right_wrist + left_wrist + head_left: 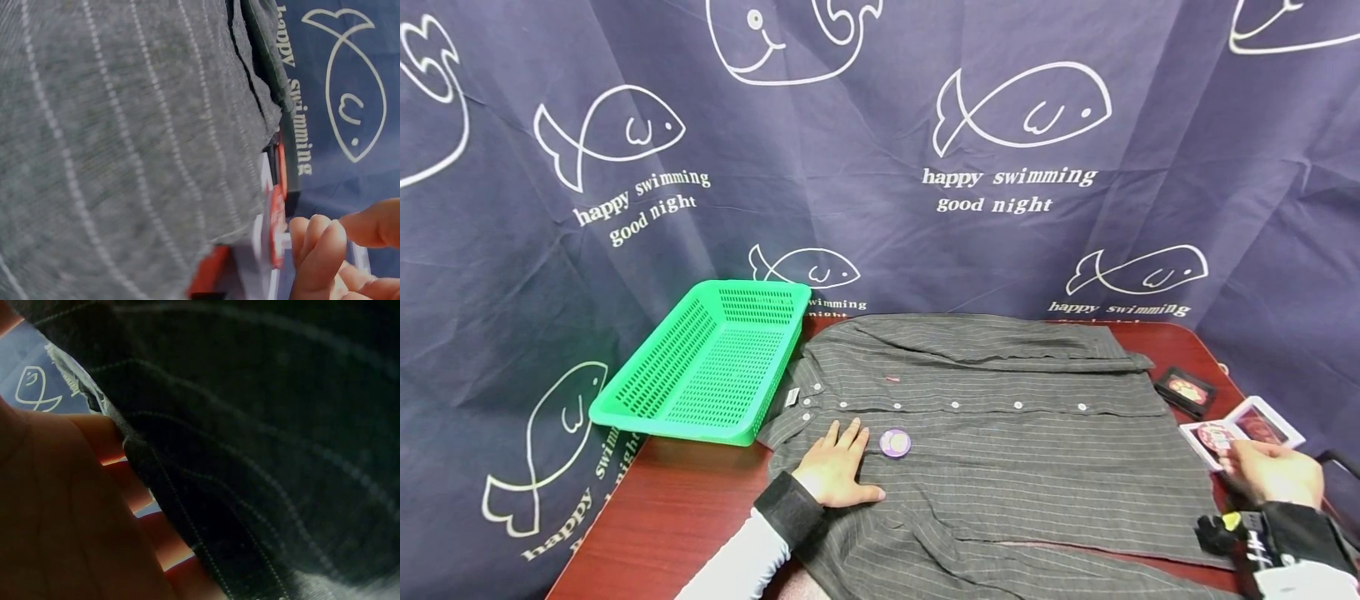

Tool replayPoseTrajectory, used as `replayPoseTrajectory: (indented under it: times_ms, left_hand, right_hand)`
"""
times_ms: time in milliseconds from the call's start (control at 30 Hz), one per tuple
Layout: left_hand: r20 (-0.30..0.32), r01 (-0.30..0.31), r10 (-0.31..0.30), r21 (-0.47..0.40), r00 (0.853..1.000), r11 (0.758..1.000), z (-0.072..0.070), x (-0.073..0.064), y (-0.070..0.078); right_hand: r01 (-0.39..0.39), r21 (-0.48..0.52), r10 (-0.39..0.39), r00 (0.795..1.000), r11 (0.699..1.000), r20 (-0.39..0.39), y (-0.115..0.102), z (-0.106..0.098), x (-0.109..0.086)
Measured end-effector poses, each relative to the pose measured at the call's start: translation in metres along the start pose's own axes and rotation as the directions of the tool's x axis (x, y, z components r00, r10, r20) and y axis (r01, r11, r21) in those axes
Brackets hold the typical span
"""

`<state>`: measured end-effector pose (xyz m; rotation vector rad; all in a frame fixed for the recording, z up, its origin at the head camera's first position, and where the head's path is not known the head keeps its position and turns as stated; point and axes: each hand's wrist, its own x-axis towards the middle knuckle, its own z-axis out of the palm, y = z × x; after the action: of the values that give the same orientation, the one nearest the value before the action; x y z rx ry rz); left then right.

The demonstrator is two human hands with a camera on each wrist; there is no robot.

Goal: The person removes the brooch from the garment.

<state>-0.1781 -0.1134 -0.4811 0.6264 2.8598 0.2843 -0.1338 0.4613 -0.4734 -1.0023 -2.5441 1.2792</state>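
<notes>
A dark grey pinstriped button-up shirt (1037, 467) lies spread over the table. My left hand (838, 471) rests on its upper part with the fingers spread. Just right of those fingers, a round purple-and-white badge (895, 442) lies on the cloth. In the left wrist view, dark striped cloth (262, 437) fills most of the picture beside my palm. At the table's right side my right hand (1277, 475) has curled fingers at the edge of a round red-and-white badge (1213, 435). It seems to pinch the badge, over an open white case (1273, 417); the fingertips partly cover it.
A green plastic basket (752, 429) stands at the left, by the shirt's collar. Beyond the hem, a black case (1185, 392) holds another reddish round piece. A dark blue curtain (880, 167) with fish drawings hangs behind the red-brown table (677, 492).
</notes>
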Motion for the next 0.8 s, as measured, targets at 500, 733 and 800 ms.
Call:
replayPoseTrajectory:
  times_ms: [500, 733, 800]
  left_hand:
    - [-0.002, -0.008, 0.008, -0.007, 1.000, 1.000, -0.001, 0.000, 0.000]
    - [-0.003, -0.007, 0.007, 0.001, 1.000, 1.000, 0.000, 0.000, -0.001]
    - [0.001, -0.002, 0.002, 0.001, 1.000, 1.000, 0.000, 0.000, -0.001]
  right_hand:
    - [0.280, -0.286, -0.355, 0.898, 0.916, -0.258, -0.037, -0.006, 0.007]
    - [0.304, -0.418, -0.414, 0.888, 0.856, -0.201, -0.043, -0.017, 0.014]
    - [0.292, -0.446, -0.403, 0.898, 0.846, -0.176, -0.043, -0.020, 0.016]
